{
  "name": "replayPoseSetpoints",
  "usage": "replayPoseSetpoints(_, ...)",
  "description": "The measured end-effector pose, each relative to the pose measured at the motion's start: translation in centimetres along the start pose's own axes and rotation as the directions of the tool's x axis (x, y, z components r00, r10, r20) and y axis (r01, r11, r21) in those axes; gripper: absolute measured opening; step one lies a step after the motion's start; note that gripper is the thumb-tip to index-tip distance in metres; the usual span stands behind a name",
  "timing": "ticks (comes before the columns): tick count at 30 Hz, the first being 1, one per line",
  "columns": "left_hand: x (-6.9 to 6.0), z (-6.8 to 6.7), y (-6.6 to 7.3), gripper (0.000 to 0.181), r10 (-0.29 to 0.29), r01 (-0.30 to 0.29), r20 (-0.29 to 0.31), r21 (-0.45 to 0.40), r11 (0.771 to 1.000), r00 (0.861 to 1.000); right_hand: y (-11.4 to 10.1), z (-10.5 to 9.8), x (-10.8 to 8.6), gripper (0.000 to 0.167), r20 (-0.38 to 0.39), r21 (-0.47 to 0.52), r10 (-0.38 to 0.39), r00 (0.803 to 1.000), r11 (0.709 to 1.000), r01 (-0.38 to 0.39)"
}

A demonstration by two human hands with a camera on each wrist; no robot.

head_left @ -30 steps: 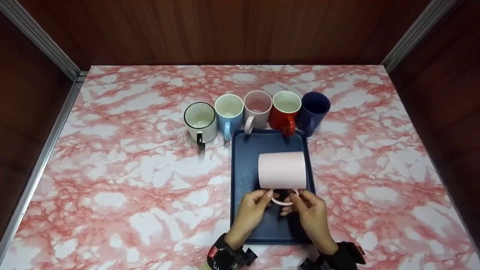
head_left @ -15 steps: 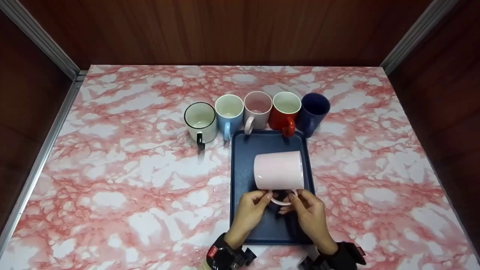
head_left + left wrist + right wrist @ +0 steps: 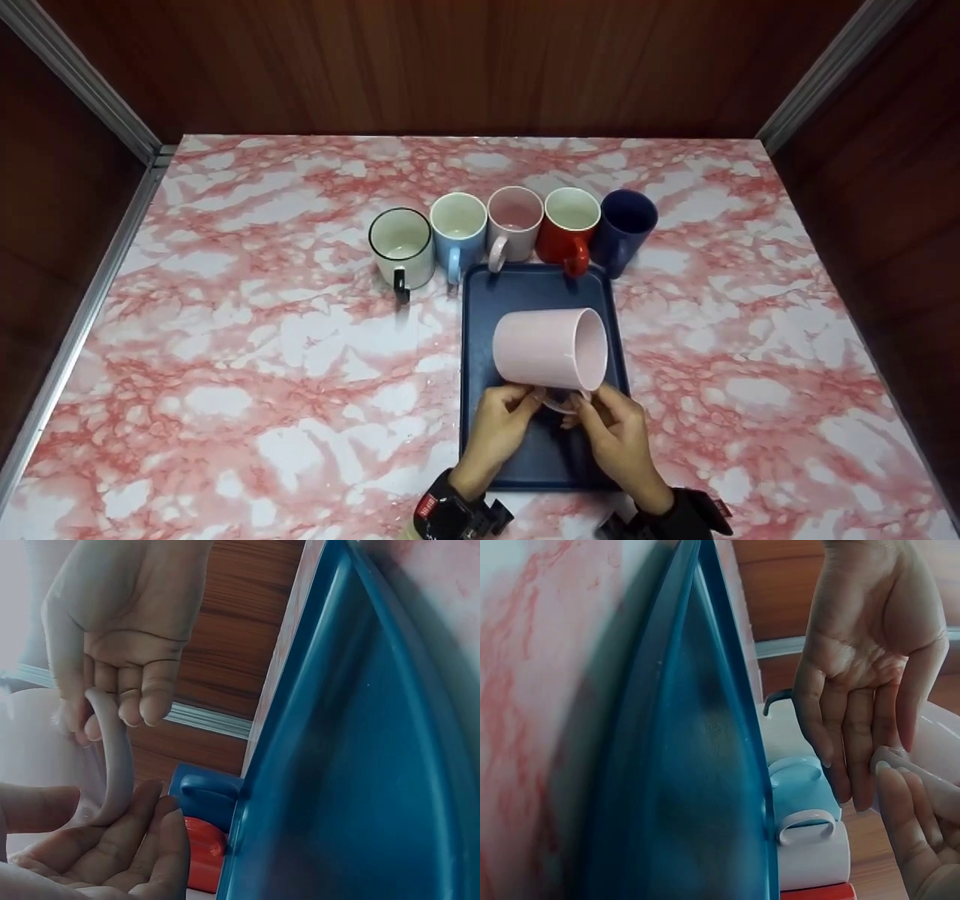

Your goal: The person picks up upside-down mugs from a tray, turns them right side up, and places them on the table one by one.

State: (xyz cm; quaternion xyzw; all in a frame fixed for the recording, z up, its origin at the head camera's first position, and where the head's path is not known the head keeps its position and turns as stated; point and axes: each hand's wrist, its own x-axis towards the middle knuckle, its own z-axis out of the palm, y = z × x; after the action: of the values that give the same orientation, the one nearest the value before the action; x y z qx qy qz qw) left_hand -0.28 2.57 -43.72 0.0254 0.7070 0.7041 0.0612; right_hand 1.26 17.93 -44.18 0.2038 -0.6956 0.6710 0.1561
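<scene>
A pink mug (image 3: 540,347) is held on its side above the dark blue tray (image 3: 487,300), its mouth turned to the right and partly towards the head camera. At the bottom end of the handle (image 3: 115,757), my left hand (image 3: 499,424) pinches it between thumb and fingers. My right hand (image 3: 621,442) pinches the same handle near the rim end. In the right wrist view the mug body is mostly cut off by the frame edge. Both hands hang over the tray without touching it, as the left wrist view shows.
Behind the tray stand several upright mugs in a row: white with a black handle (image 3: 403,247), light blue (image 3: 461,247), pale pink (image 3: 514,225), red (image 3: 559,240) and dark blue (image 3: 624,229). Their handles face me. Wooden panels (image 3: 465,67) enclose the marbled table (image 3: 300,360).
The pink mug has turned in my hands, so its inside now shows at the right, and its body has shifted a little left. Both hands keep their pinch on the handle.
</scene>
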Motion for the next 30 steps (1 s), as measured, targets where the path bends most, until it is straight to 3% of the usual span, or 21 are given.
replayPoseSetpoints(6, 0.2, 0.2, -0.6, 0.021, 0.025, -0.029, -0.050, -0.078, 0.997, 0.998, -0.1, 0.3, 0.1, 0.027, 0.029, -0.081, -0.052, 0.998, 0.995, 0.054)
replayPoseSetpoints(11, 0.2, 0.1, -0.6, 0.013, 0.066, -0.076, -0.103, -0.095, 0.993, 0.992, -0.8, 0.8, 0.6, 0.035, 0.060, -0.100, -0.188, 0.980, 0.976, 0.194)
replayPoseSetpoints(17, 0.1, 0.1, -0.3, 0.012, 0.047, -0.063, -0.145, -0.105, 0.992, 0.988, -2.6, 1.6, 1.6, 0.032, 0.078, -0.122, -0.247, 0.966, 0.959, 0.255)
replayPoseSetpoints(20, -0.2, 0.0, 0.9, 0.011, 0.047, -0.065, -0.152, -0.119, 0.991, 0.987, -1.9, 1.4, 1.3, 0.034, 0.087, -0.126, -0.221, 0.971, 0.965, 0.231)
replayPoseSetpoints(24, -0.5, -0.2, 2.1, 0.019, 0.048, -0.064, -0.140, -0.106, 0.992, 0.989, -0.6, 0.7, 0.7, 0.036, 0.105, -0.053, -0.114, 0.988, 0.991, 0.120)
replayPoseSetpoints(27, -0.4, -0.2, 1.8, 0.030, 0.054, -0.060, -0.099, -0.054, 0.997, 0.994, -0.2, 0.2, 0.4, 0.036, 0.100, 0.065, -0.034, 0.994, 0.998, 0.028)
replayPoseSetpoints(30, -0.4, -0.2, 1.0, 0.036, 0.095, -0.094, -0.031, 0.039, 0.995, 0.995, 0.1, -0.3, 0.3, 0.034, 0.075, 0.174, 0.010, 0.997, 0.985, -0.023)
